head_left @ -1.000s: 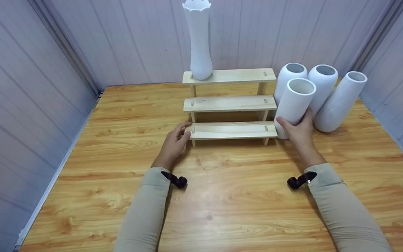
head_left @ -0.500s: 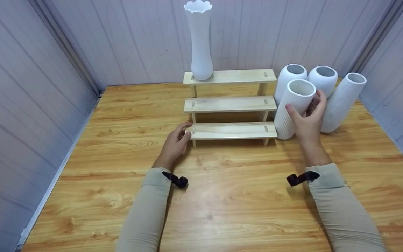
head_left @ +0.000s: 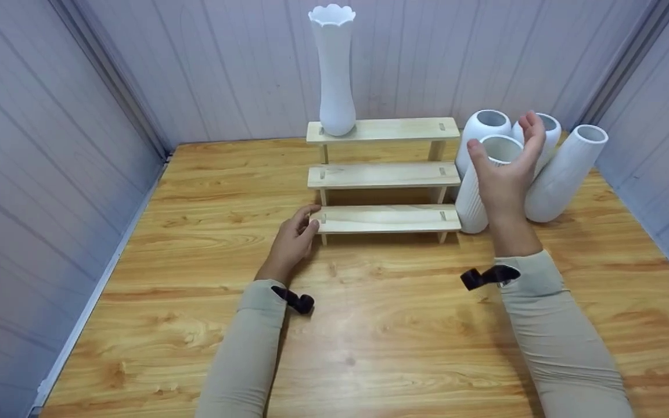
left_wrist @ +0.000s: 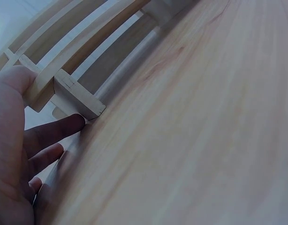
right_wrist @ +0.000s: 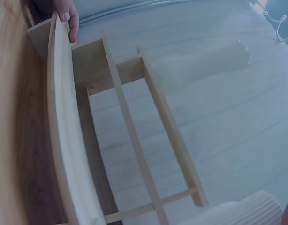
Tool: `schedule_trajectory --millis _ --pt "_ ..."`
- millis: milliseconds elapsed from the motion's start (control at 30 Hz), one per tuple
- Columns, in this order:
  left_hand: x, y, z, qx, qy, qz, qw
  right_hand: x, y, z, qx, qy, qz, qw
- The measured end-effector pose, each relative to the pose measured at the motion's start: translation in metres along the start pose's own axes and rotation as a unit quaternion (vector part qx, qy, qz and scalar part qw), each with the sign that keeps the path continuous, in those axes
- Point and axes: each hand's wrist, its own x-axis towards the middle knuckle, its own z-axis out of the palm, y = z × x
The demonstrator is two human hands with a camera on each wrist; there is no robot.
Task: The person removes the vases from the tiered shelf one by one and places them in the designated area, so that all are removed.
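A three-tier wooden display stand [head_left: 389, 174] stands on the table. My left hand [head_left: 291, 247] holds the left end of its lowest step; in the left wrist view the thumb lies on the board and a fingertip is by the leg's foot. My right hand [head_left: 509, 180] is raised before a ribbed white vase [head_left: 471, 203], thumb and fingers spread apart, gripping nothing. Partly hidden by that hand, the ribbed vase stands upright at the stand's right end. A tall scallop-rimmed white vase [head_left: 336, 75] stands on the top step's left end.
Behind the ribbed vase are two smooth white vases, one at the back left [head_left: 488, 122] and one partly covered by my right hand [head_left: 549, 130]. A tapered white vase [head_left: 564, 174] stands farthest right. Pale panel walls [head_left: 241, 69] enclose the wooden table [head_left: 369, 325].
My right hand has let go of the ribbed vase and risen towards its rim, fingers spreading. The left hand has stayed at the stand's lowest step.
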Motion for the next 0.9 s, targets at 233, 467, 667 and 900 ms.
schedule_trajectory --millis 233,467,667,900 --pt "0.0 0.001 -0.001 0.0 0.003 -0.003 1.0 0.007 -0.014 0.029 0.02 -0.049 -0.003 0.9986" --pt "0.0 0.001 -0.001 -0.001 0.001 -0.009 1.0 0.018 -0.015 0.072 0.057 -0.132 0.015 0.9896" --pt "0.0 0.002 0.0 0.011 -0.004 -0.003 0.9999 0.026 -0.013 0.109 0.041 -0.193 0.04 0.9795" --pt "0.0 0.002 0.001 0.023 0.002 0.004 0.9997 0.037 -0.01 0.15 0.001 -0.261 0.094 0.9607"
